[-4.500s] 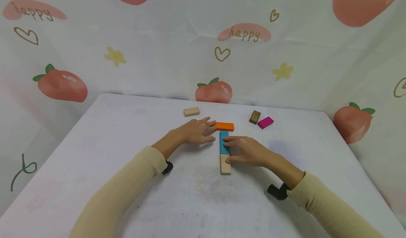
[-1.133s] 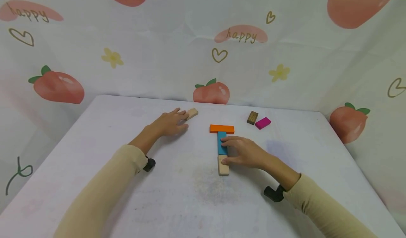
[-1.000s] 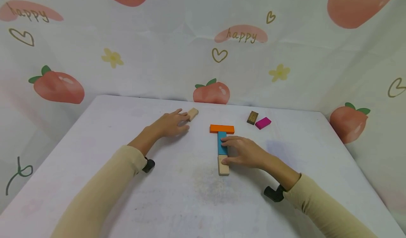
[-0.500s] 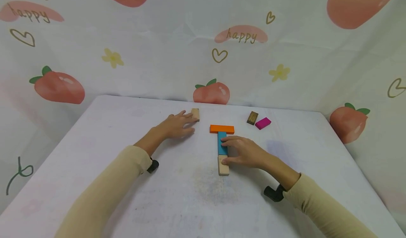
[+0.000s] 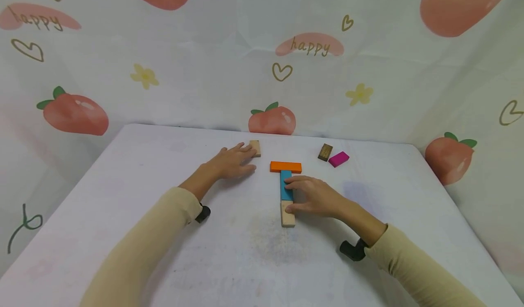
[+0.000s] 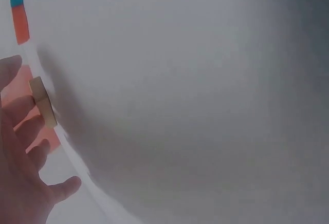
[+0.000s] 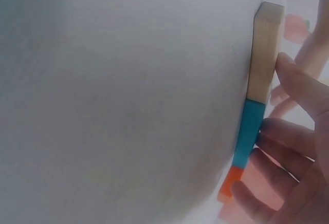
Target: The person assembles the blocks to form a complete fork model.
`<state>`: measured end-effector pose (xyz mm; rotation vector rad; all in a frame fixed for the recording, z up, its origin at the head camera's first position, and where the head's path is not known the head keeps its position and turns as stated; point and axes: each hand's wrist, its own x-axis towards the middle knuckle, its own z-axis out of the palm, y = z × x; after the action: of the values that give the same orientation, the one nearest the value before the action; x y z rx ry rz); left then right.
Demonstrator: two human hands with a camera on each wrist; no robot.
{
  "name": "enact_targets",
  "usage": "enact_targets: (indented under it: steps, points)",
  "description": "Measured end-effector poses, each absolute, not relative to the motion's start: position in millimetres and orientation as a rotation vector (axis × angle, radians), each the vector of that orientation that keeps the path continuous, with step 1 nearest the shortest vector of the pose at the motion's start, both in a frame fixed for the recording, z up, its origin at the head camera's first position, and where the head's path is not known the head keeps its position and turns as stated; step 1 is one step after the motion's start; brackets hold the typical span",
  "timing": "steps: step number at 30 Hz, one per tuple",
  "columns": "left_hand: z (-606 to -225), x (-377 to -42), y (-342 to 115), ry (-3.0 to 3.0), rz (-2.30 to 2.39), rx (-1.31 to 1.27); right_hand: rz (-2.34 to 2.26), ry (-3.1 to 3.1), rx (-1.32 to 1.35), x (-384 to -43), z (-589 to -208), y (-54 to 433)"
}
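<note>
Head: the left hand (image 5: 232, 163), spread, has turned the loose block (image 5: 255, 148) lengthwise, nearer the orange block (image 5: 285, 167) yet apart; left wrist: fingertips (image 6: 25, 102) touch it. Right wrist: the right hand (image 7: 311, 180), fingers spread, touches the blue block (image 7: 249, 131) and front wooden block (image 7: 263, 54).

Left hand (image 5: 231, 163): was drawn off the orange block (image 5: 285, 167) after the first picture, was brought out to the left, and was then eased back rightward with fingertips laid at the far wooden block (image 5: 255, 148).
Far wooden block: was turned from lying crosswise, through a slant, to pointing lengthwise away from the person, and was shifted right, nearer the orange block.
Orange block: was uncovered at its left end and was nudged slightly right along the end of the blue block (image 5: 286, 194).
</note>
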<state>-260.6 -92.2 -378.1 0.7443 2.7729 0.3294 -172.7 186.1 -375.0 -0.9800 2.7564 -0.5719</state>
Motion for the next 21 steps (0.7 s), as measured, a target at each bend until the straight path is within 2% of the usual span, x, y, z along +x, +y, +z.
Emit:
enact_targets:
  steps: [21]
  points:
    - [-381.2,-257.0,-64.1,2.749,0.299,0.855,-0.561,2.746,-0.951,-172.9,-373.6,185.3]
